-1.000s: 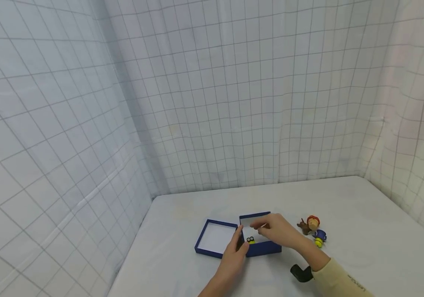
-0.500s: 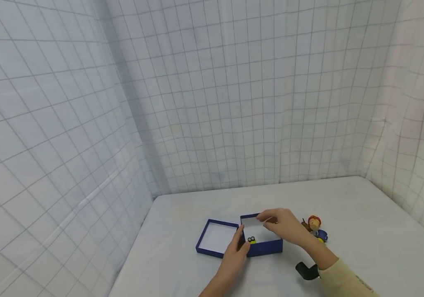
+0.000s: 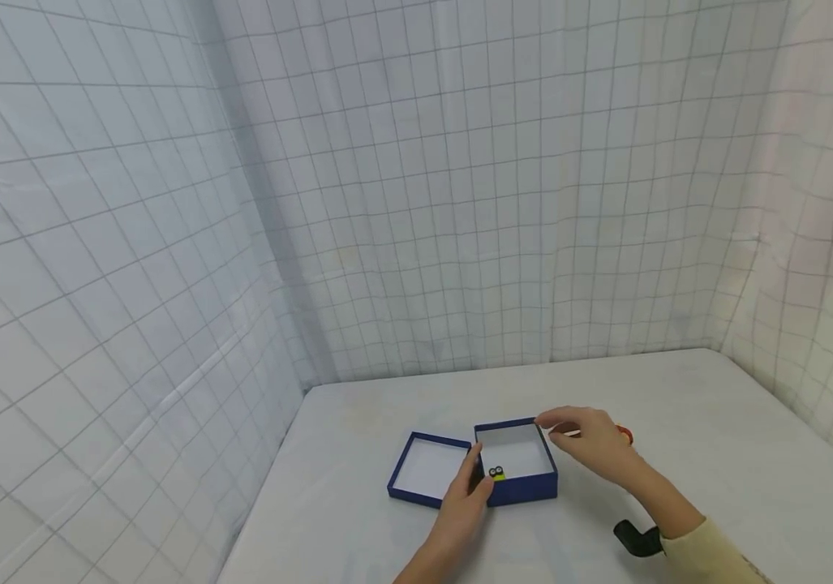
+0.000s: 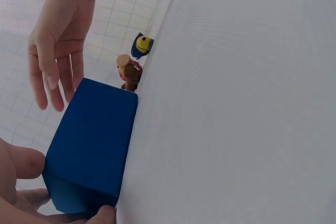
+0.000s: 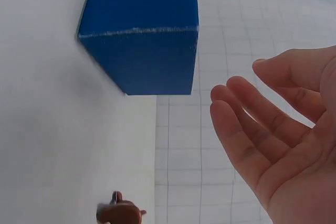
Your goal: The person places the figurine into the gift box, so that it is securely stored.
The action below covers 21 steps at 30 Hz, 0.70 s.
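Note:
A blue open box (image 3: 525,488) with a white inside stands on the table. My left hand (image 3: 456,507) holds it at its near left corner, with thumb and fingers on its walls, as the left wrist view also shows. Inside that corner sits a small yellow toy with big round eyes (image 3: 497,476). My right hand (image 3: 594,446) hovers over the box's right edge, fingers loosely bent and holding nothing; in the right wrist view it is apart from the box. Beyond it are a brown and red toy figure (image 4: 129,72) and a blue and yellow one (image 4: 142,45), mostly hidden in the head view.
A shallow blue box lid (image 3: 416,497) lies inner side up, left of the box. A black device (image 3: 635,541) hangs by the right wrist. White sheets with a grid of lines surround the table (image 3: 328,487) at the back and sides.
My right hand has moved from above the box's inside to the right, to its right edge, and now covers most of the toy figures. The left hand has stayed on the box.

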Available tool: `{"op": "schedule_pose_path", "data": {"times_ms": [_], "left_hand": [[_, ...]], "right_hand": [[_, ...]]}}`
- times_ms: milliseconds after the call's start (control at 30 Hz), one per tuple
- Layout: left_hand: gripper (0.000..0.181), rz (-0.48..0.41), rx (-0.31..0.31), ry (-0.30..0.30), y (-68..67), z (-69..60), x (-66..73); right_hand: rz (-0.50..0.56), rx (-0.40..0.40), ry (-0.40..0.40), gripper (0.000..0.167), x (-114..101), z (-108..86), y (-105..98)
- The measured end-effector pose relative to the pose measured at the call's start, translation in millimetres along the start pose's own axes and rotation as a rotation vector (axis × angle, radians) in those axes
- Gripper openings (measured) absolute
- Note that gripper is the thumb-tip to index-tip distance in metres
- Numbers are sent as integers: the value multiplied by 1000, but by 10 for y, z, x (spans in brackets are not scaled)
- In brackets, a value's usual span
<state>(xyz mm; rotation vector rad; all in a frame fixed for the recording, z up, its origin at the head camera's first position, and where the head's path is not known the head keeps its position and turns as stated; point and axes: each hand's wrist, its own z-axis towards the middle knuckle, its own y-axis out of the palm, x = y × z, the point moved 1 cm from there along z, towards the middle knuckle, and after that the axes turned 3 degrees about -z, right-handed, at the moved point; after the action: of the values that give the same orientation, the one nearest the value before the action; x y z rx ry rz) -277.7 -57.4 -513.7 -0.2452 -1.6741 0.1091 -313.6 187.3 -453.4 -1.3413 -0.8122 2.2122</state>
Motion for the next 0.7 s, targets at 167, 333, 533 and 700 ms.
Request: {"op": "schedule_pose_path", "data": {"times_ms": [167, 333, 533, 700], "left_hand": [[58, -1, 3, 10, -1, -9, -6], [58, 4, 11, 4, 8, -13, -11], [58, 1, 13, -14, 13, -7, -8], [58, -1, 20, -9, -1, -14, 3]], "right_hand": [[-24, 42, 22, 29, 139, -93, -144], [-50, 86, 30, 29, 263, -170, -272], [-74, 109, 92, 28, 383, -213, -322], [-72, 84, 115, 30, 497, -190, -261]]}}
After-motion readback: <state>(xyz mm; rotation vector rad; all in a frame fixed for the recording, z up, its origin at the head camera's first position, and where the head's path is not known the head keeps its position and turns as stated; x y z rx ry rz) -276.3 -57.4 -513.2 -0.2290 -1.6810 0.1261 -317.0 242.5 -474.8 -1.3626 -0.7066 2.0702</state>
